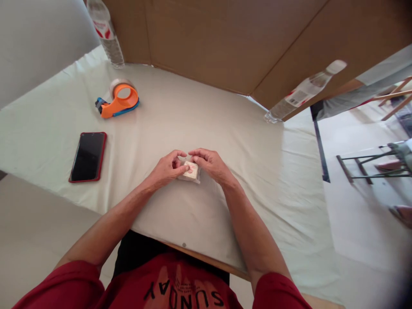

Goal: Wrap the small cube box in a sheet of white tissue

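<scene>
A small cream-coloured block (192, 171) with a red print on its top lies on the cloth in front of me, with what looks like clear plastic around its lower edge. My left hand (169, 166) is closed on its left side, the thumb pressed onto the top face and the fingers curled. From the far right corner, my right hand (210, 164) holds the same block between thumb and bent fingers. Both index fingertips nearly meet just beyond it. The far edge of the block is partly hidden by the fingers.
A phone in a red case (88, 157) and an orange tape dispenser (121, 99) lie to the left. Water bottles stand at the back left (107, 36) and back right (301, 95), beside a cardboard screen (206, 38). The table's cloth (257, 171) is pale and creased.
</scene>
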`<state>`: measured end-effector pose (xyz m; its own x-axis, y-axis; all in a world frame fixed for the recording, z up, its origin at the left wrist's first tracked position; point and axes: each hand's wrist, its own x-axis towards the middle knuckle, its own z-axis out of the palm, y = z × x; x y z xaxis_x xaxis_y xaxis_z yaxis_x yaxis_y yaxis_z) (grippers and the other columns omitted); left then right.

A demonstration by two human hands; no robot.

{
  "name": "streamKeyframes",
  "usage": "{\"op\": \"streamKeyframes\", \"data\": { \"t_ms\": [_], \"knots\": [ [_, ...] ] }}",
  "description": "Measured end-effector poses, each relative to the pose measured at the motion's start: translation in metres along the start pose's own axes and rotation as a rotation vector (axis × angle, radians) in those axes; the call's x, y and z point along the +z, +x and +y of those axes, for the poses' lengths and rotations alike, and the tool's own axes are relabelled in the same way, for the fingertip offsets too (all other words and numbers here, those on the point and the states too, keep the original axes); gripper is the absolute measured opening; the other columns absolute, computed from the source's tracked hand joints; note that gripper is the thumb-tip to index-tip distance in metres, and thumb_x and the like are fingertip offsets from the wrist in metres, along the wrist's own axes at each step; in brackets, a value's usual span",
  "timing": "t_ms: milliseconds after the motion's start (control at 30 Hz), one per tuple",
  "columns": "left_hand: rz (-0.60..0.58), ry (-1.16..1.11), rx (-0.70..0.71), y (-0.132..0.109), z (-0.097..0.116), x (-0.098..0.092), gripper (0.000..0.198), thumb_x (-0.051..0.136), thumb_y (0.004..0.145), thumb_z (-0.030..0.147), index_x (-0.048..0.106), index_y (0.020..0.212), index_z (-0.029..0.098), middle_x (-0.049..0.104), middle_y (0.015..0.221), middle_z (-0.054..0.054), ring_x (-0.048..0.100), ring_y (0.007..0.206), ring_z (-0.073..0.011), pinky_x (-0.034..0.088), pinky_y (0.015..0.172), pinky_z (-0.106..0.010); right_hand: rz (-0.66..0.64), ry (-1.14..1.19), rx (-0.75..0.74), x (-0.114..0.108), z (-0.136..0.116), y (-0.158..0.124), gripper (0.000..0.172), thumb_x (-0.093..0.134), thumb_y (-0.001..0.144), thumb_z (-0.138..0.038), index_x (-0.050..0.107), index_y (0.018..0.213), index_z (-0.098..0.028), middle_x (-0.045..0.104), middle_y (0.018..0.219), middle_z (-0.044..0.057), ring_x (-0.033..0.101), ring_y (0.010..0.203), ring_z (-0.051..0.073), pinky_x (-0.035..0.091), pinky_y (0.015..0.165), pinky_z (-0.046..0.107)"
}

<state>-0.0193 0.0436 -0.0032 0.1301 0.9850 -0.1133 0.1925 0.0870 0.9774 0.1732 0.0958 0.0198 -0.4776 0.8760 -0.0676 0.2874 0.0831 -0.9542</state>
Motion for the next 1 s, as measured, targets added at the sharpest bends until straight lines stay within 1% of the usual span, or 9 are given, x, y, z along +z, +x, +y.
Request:
{"op": "streamKeyframes", "data": {
  "t_ms": [200, 400, 467, 533, 600, 667, 733, 833, 1000],
  "knots": [
    [-0.009, -0.01, 0.029, -0.001, 0.002, -0.001, 0.039, 0.072, 0.079, 0.036, 0.064, 0.113, 0.019, 0.047, 0.064, 0.008, 0.042, 0.057, -0.01, 0.032, 0.054, -0.023, 0.084, -0.031, -0.053, 0.01, -0.002, -0.02, 0.031, 0.054, 0.089, -0.028, 0.071, 0.114, -0.02, 0.078, 0.101, 0.005, 0.073, 0.092, 0.019, 0.057, 0.086, 0.035],
    [0.0, 0.076, 0.053, -0.003, 0.003, -0.001, 0.035, 0.068, 0.082, 0.038, 0.066, 0.113, 0.02, 0.052, 0.068, 0.005, 0.048, 0.061, -0.0118, 0.04, 0.059, -0.025, 0.192, -0.129, -0.121, 0.024, 0.001, -0.033, 0.031, 0.066, 0.088, -0.034, 0.07, 0.116, -0.023, 0.078, 0.11, 0.006, 0.073, 0.105, 0.023, 0.055, 0.098, 0.039],
    [0.05, 0.139, 0.121, -0.003, 0.001, -0.001, 0.034, 0.068, 0.082, 0.038, 0.068, 0.112, 0.021, 0.062, 0.083, 0.0, 0.057, 0.074, -0.0153, 0.047, 0.069, -0.027, 0.204, -0.147, -0.143, 0.026, 0.004, -0.034, 0.031, 0.066, 0.089, -0.035, 0.069, 0.118, -0.023, 0.078, 0.111, 0.006, 0.073, 0.105, 0.022, 0.055, 0.098, 0.039],
    [0.093, 0.206, 0.208, -0.003, -0.001, -0.002, 0.035, 0.069, 0.082, 0.039, 0.07, 0.111, 0.021, 0.067, 0.108, -0.008, 0.062, 0.098, -0.0219, 0.05, 0.084, -0.033, 0.205, -0.15, -0.169, 0.026, 0.006, -0.034, 0.032, 0.065, 0.09, -0.033, 0.068, 0.12, -0.023, 0.077, 0.111, 0.006, 0.073, 0.105, 0.022, 0.056, 0.098, 0.037],
    [0.082, 0.252, 0.26, -0.002, -0.002, -0.004, 0.039, 0.068, 0.082, 0.04, 0.069, 0.116, 0.02, 0.063, 0.129, -0.013, 0.057, 0.122, -0.0285, 0.048, 0.096, -0.038, 0.199, -0.151, -0.2, 0.027, 0.009, -0.034, 0.032, 0.064, 0.091, -0.032, 0.068, 0.122, -0.024, 0.077, 0.112, 0.006, 0.073, 0.106, 0.021, 0.056, 0.098, 0.037],
    [0.037, 0.253, 0.262, -0.002, -0.002, -0.006, 0.046, 0.065, 0.084, 0.041, 0.066, 0.124, 0.018, 0.059, 0.139, -0.015, 0.053, 0.13, -0.0306, 0.046, 0.102, -0.042, 0.202, -0.161, -0.238, 0.028, 0.011, -0.034, 0.032, 0.064, 0.092, -0.031, 0.067, 0.123, -0.024, 0.077, 0.113, 0.005, 0.073, 0.106, 0.021, 0.056, 0.098, 0.037],
    [-0.026, 0.221, 0.227, -0.002, -0.001, -0.006, 0.052, 0.063, 0.086, 0.041, 0.06, 0.133, 0.017, 0.062, 0.136, -0.015, 0.058, 0.121, -0.0285, 0.047, 0.1, -0.041, 0.214, -0.18, -0.279, 0.03, 0.012, -0.034, 0.031, 0.062, 0.093, -0.029, 0.066, 0.124, -0.025, 0.077, 0.116, 0.005, 0.073, 0.107, 0.02, 0.057, 0.099, 0.036],
    [-0.089, 0.149, 0.155, -0.002, 0.0, -0.006, 0.056, 0.061, 0.088, 0.041, 0.056, 0.137, 0.015, 0.068, 0.121, -0.012, 0.064, 0.099, -0.0227, 0.051, 0.088, -0.037, 0.255, -0.222, -0.351, 0.034, 0.014, -0.034, 0.028, 0.06, 0.095, -0.027, 0.065, 0.122, -0.025, 0.076, 0.118, 0.006, 0.072, 0.109, 0.02, 0.057, 0.098, 0.036],
    [-0.094, 0.08, 0.146, -0.001, -0.002, -0.005, 0.053, 0.064, 0.086, 0.039, 0.057, 0.132, 0.014, 0.068, 0.115, -0.011, 0.064, 0.1, -0.0219, 0.05, 0.088, -0.034, 0.29, -0.292, -0.426, 0.037, 0.018, -0.033, 0.026, 0.058, 0.096, -0.025, 0.064, 0.121, -0.025, 0.074, 0.117, 0.008, 0.071, 0.108, 0.021, 0.057, 0.097, 0.037]
  ]
}}
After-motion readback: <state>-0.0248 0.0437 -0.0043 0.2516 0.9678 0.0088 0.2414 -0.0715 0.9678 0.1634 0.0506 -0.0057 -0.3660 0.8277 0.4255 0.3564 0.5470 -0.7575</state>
